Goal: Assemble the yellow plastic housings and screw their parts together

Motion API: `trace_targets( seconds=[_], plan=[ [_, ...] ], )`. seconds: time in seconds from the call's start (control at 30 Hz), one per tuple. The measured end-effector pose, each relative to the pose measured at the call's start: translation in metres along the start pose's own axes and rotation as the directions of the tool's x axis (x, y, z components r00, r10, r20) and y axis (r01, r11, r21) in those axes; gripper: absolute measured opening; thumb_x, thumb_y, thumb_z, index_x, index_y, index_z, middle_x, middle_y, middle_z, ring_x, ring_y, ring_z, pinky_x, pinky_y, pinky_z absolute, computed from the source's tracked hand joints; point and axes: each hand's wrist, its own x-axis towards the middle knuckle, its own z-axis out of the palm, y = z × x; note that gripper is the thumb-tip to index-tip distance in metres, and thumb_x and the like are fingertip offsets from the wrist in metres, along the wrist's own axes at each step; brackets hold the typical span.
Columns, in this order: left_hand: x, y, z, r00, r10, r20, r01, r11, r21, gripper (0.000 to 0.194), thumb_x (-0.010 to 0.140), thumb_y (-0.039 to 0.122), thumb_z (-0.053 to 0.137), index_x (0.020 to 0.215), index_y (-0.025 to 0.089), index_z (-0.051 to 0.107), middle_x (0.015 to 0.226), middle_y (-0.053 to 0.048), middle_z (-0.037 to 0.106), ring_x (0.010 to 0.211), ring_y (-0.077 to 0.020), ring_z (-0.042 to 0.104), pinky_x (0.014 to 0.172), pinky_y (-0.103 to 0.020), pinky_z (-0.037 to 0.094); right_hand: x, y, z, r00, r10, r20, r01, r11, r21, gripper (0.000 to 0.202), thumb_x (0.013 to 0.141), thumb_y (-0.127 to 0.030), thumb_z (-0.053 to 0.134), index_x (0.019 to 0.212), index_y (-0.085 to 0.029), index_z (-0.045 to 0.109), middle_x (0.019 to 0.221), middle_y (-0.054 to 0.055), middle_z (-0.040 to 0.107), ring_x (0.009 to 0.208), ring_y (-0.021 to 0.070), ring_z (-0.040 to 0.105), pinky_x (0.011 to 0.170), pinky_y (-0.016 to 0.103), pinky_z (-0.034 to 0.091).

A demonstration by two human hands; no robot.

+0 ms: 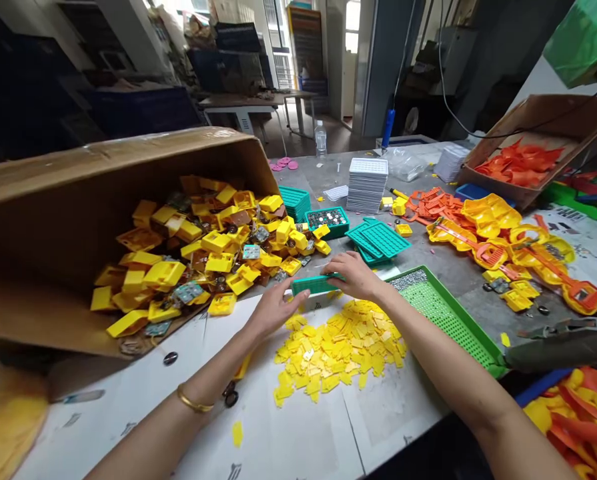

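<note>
Both hands hold a teal tray [314, 285] between them, seen nearly edge-on above the white work surface. My left hand [278, 307] grips its left end, thumb on the near side. At the right end, my right hand [353, 273] has its fingers closed over the tray. Just below the hands lies a spread pile of small flat yellow pieces [343, 347]. Beyond the tray are a teal box of small round parts [328, 220] and several loose teal trays [378, 239].
A tipped cardboard box [178, 150] spills yellow casings [218, 243] at left. A green perforated tray [448, 320] lies right of my right forearm. Stacked white trays [367, 185], orange and yellow plastic parts [493, 233] and another cardboard box [553, 113] stand farther back.
</note>
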Motion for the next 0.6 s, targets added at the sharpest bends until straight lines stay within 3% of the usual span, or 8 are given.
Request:
trace_targets(
  seconds=[0.07,0.17,0.3,0.37,0.43,0.5,0.53,0.6],
  plan=[
    [0.002,0.001,-0.004,1.000,0.002,-0.017,-0.003,0.999,-0.048,0.061,0.080,0.062,0.046,0.120,0.018,0.059,0.116,-0.010,0.067,0.106,-0.0293,0.063,0.083,-0.038,0.053,-0.003,0.002,-0.007,0.997,0.014,-0.072,-0.012,1.000,0.023,0.016,0.083,-0.020,0.063,0.098,-0.026,0.067,0.097,0.001,0.067,0.102,0.0190,0.057,0.096,0.038,0.035],
    [0.011,0.004,-0.007,0.998,-0.008,-0.069,0.000,0.993,-0.117,0.059,0.087,0.059,0.034,0.120,0.016,0.059,0.124,-0.012,0.064,0.114,-0.0280,0.060,0.093,-0.039,0.049,-0.001,0.020,-0.021,0.950,0.193,-0.245,-0.185,0.981,0.055,0.020,0.090,-0.024,0.054,0.105,-0.023,0.065,0.105,0.004,0.067,0.102,0.0179,0.058,0.091,0.034,0.041],
    [0.043,0.022,0.006,0.996,-0.001,-0.084,-0.012,0.988,-0.154,0.046,0.088,0.048,0.041,0.114,0.017,0.063,0.123,-0.011,0.066,0.114,-0.0283,0.060,0.099,-0.040,0.045,0.003,0.070,-0.049,0.727,0.543,-0.419,-0.548,0.828,0.122,0.033,0.099,-0.027,0.033,0.113,-0.019,0.061,0.110,0.008,0.064,0.099,0.0194,0.059,0.083,0.036,0.048],
    [0.064,0.039,0.023,0.998,0.017,-0.056,-0.026,0.988,-0.153,0.040,0.088,0.042,0.046,0.114,0.017,0.064,0.125,-0.011,0.064,0.117,-0.0278,0.058,0.103,-0.041,0.042,0.003,0.095,-0.061,0.604,0.671,-0.429,-0.689,0.711,0.141,0.029,0.097,-0.033,0.043,0.114,-0.017,0.058,0.107,0.008,0.063,0.094,0.0187,0.061,0.081,0.038,0.051],
    [0.087,0.059,0.043,0.999,0.014,-0.032,-0.019,0.988,-0.150,0.041,0.088,0.040,0.049,0.119,0.016,0.062,0.131,-0.013,0.060,0.122,-0.0285,0.054,0.105,-0.042,0.040,0.002,0.116,-0.068,0.525,0.746,-0.411,-0.775,0.618,0.132,0.030,0.094,-0.038,0.050,0.113,-0.017,0.058,0.107,0.007,0.062,0.093,0.0178,0.061,0.083,0.039,0.052],
    [0.107,0.076,0.064,1.000,-0.006,-0.011,0.004,0.989,-0.146,0.043,0.087,0.039,0.051,0.123,0.016,0.059,0.132,-0.014,0.059,0.125,-0.0309,0.052,0.105,-0.043,0.039,0.001,0.131,-0.068,0.507,0.773,-0.381,-0.811,0.578,0.094,0.030,0.093,-0.039,0.052,0.112,-0.017,0.059,0.109,0.008,0.062,0.095,0.0181,0.061,0.085,0.040,0.051],
    [0.115,0.083,0.073,1.000,-0.014,0.001,0.014,0.989,-0.145,0.044,0.088,0.039,0.050,0.124,0.016,0.058,0.131,-0.014,0.060,0.124,-0.0312,0.053,0.104,-0.043,0.041,0.001,0.136,-0.066,0.524,0.770,-0.364,-0.810,0.583,0.067,0.030,0.093,-0.038,0.051,0.113,-0.017,0.059,0.108,0.008,0.063,0.096,0.0192,0.061,0.086,0.042,0.051],
    [0.128,0.092,0.087,1.000,-0.023,0.021,0.026,0.990,-0.141,0.042,0.091,0.039,0.048,0.125,0.016,0.057,0.130,-0.015,0.060,0.121,-0.0298,0.055,0.101,-0.044,0.043,-0.002,0.144,-0.062,0.629,0.714,-0.308,-0.751,0.660,-0.003,0.027,0.094,-0.033,0.047,0.113,-0.019,0.061,0.106,0.010,0.064,0.098,0.0231,0.061,0.086,0.046,0.050]
  ],
)
